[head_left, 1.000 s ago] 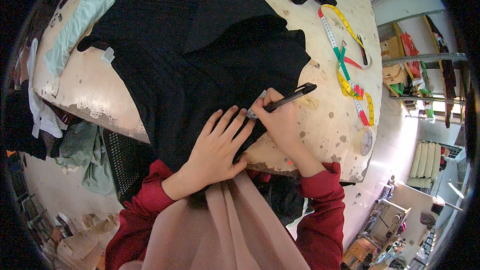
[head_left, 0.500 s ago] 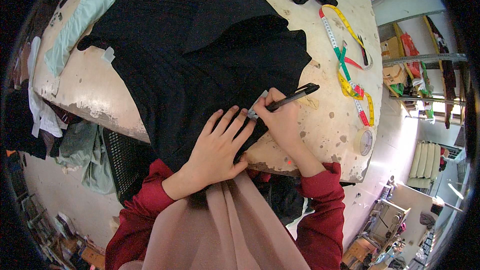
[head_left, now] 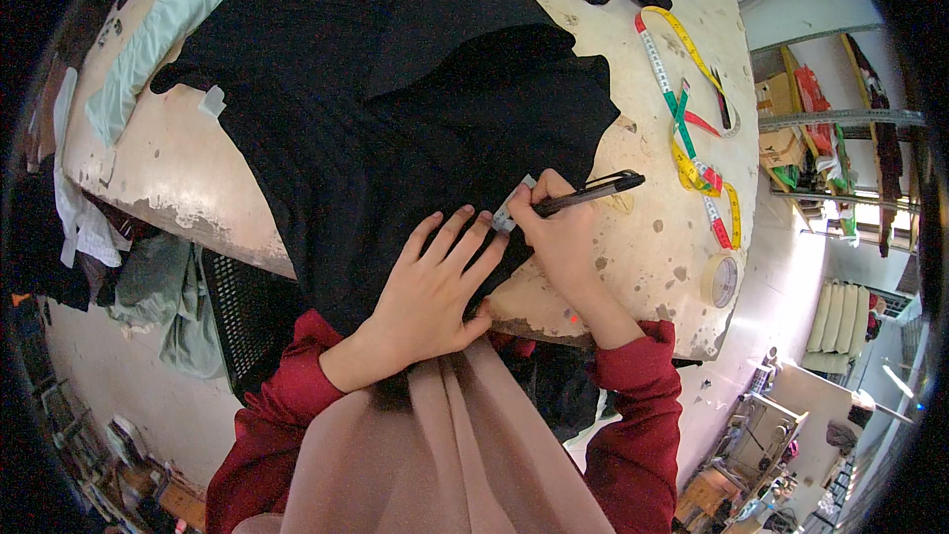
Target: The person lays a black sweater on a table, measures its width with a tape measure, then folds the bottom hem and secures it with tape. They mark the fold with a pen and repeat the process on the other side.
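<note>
The left hand (head_left: 425,292) is lying open on black fabric (head_left: 386,158); to its right, the right hand (head_left: 560,232) is gripping a black pen (head_left: 598,190), apparently marking a pale strip (head_left: 502,221) between them; the next stroke is calling for steadiness.
</note>
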